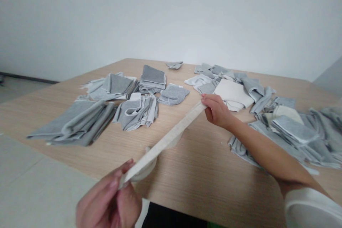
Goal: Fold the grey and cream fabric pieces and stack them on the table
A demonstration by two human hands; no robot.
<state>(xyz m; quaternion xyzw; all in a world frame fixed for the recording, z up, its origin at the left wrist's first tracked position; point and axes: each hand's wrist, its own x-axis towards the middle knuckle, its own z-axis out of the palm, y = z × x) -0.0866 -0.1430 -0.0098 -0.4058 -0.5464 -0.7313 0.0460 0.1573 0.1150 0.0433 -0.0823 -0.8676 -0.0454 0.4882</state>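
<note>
A long whitish fabric strip (165, 139) is stretched at a slant above the table between my two hands. My left hand (110, 196), low and close to me, pinches its near end. Farther off and to the right, my right hand (216, 109) pinches the other end between thumb and fingers. Some of the strip's cloth hangs in a loop beneath it, beside my left hand. Just beyond my right hand lies a folded cream cloth (233, 92).
On the wooden table (197, 171), folded grey cloths (72, 121) lie at the left. Behind them are a stack of dark grey pieces (153, 76) and cut grey scraps (139, 112). A heap of grey cloths (296, 131) covers the right side. A wall (171, 14) stands behind.
</note>
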